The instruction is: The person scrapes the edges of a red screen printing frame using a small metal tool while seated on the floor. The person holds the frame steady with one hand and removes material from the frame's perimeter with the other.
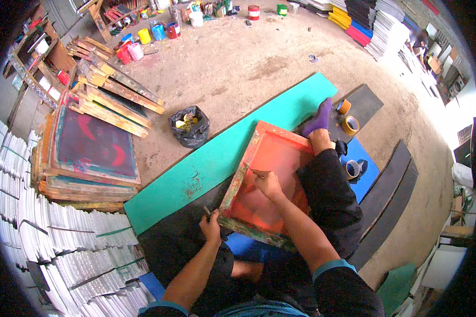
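Observation:
A wooden screen-printing frame (237, 194), with orange-red mesh and paint-stained rails, lies tilted across my legs. At its near left corner, my left hand (210, 228) is closed against the wood; a short thin grey piece (206, 210) sticks up by its fingers. Over the mesh, my right hand (268, 185) is closed in a pinch. A thin, dark-tipped tool (252, 170) reaches from its fingers toward the left rail; its kind is too small to make out. My foot in a purple sock (318, 119) rests beyond the frame's far right corner.
A long green foam sheet (259, 124) lies under the frame. Rolls of tape (350, 124) sit to the right, near a blue sheet (362, 185). A black bag-lined bin (189, 138), stacked frames (95, 142) and bundled white sheets (79, 232) stand left. Another person (419, 45) is far right.

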### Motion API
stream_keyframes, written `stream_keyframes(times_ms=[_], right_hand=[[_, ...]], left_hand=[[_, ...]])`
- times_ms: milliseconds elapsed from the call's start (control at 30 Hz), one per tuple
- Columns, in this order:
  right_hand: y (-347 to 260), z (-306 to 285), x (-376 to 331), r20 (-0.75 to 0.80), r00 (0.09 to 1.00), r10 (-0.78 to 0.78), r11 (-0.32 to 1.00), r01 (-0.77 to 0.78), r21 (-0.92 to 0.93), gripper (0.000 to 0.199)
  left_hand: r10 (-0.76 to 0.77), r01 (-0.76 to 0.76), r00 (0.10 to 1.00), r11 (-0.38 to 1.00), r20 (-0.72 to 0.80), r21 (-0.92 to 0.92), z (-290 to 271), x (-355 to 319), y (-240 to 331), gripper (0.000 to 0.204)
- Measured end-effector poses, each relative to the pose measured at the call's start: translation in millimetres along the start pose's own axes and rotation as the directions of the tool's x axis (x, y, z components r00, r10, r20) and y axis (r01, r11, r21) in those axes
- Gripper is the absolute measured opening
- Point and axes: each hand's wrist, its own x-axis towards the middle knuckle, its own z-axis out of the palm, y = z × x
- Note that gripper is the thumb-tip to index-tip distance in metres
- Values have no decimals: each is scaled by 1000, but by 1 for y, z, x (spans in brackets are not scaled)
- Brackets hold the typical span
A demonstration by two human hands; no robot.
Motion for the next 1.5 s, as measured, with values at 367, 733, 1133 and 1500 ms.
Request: stream_keyframes(times_ms=[367,733,1133,1500], right_hand=[[-11,-34,20,396,858,327,766,-486,421,32],[-21,-30,2,-45,999,-27,933,9,-359,28],[-67,-31,-4,41,999,-9,910,25,-414,35],[-20,-32,16,95,993,69,987,-81,138,31]], left_hand=[[-39,49,997,987,71,-150,-2,-5,10,29],[-72,76,996,994,53,-77,-1,0,7,33],[-14,23,999,978,42,-207,0,-3,0,23],[-68,76,996,983,57,-165,-2,0,8,30]])
